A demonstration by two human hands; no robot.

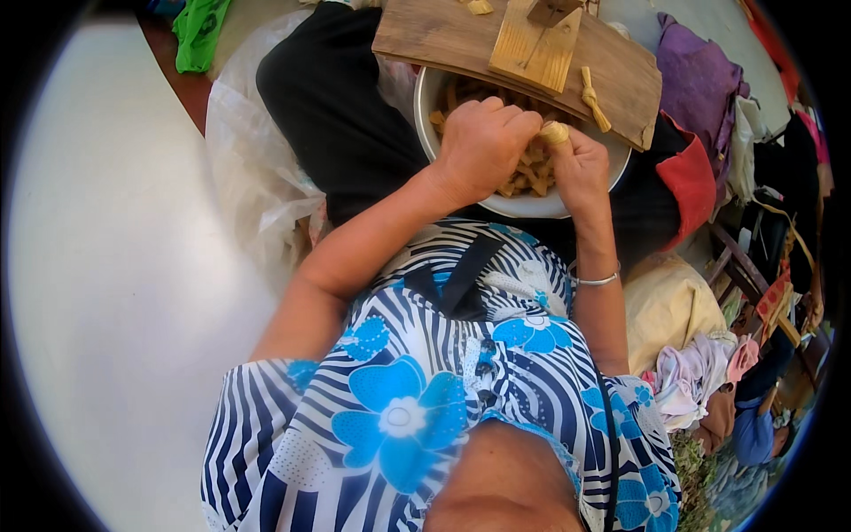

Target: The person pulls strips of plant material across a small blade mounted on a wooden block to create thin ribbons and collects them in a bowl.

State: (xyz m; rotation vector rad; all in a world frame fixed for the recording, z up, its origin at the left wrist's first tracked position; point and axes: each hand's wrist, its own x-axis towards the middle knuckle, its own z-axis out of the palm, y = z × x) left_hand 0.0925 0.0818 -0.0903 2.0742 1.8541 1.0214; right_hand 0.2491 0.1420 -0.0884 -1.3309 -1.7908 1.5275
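Note:
Over a white metal basin (pixel 525 208) in my lap, my two hands come close together. My left hand (pixel 486 146) is closed, its fingers curled toward the right one; what they pinch is hidden. My right hand (pixel 583 173) is closed too. A pale yellow wound band (pixel 555 134) shows at its thumb; I cannot tell whether it wraps the thumb or is gripped. Below the hands, the basin holds many small tan knotted pieces (pixel 530 173). One knotted tan strip (pixel 595 100) lies on the wooden board (pixel 434 40) just beyond my right hand.
The board spans the basin's far side and carries a lighter wood block (pixel 532 53). Clear plastic sheeting (pixel 253 168) lies left of my black-covered leg. Purple cloth (pixel 700 75), a cream sack (pixel 674 306) and piled clothes (pixel 696 377) crowd the right. A green bag (pixel 199 35) sits far left.

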